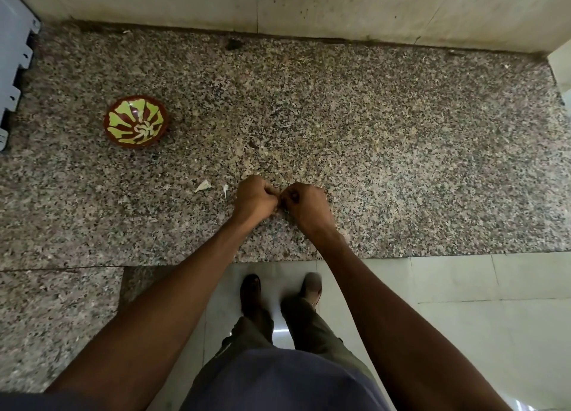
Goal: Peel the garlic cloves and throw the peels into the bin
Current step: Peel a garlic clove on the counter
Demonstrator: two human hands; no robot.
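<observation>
My left hand [255, 197] and my right hand [304, 205] are together over the granite counter [401, 151], near its front edge. Both have curled fingers meeting at a small thing between them, most likely a garlic clove, which the fingers almost wholly hide. Two white bits lie on the counter just left of my left hand: a larger garlic piece [203, 186] and a smaller peel scrap [225, 189]. No bin is in view.
A brown bowl [137, 122] with a green and white flower pattern stands at the counter's left. A grey metal bracket [14, 71] runs along the far left edge. A tiled wall [309, 3] rises behind. Below the counter edge are pale floor tiles [463, 287] and my feet.
</observation>
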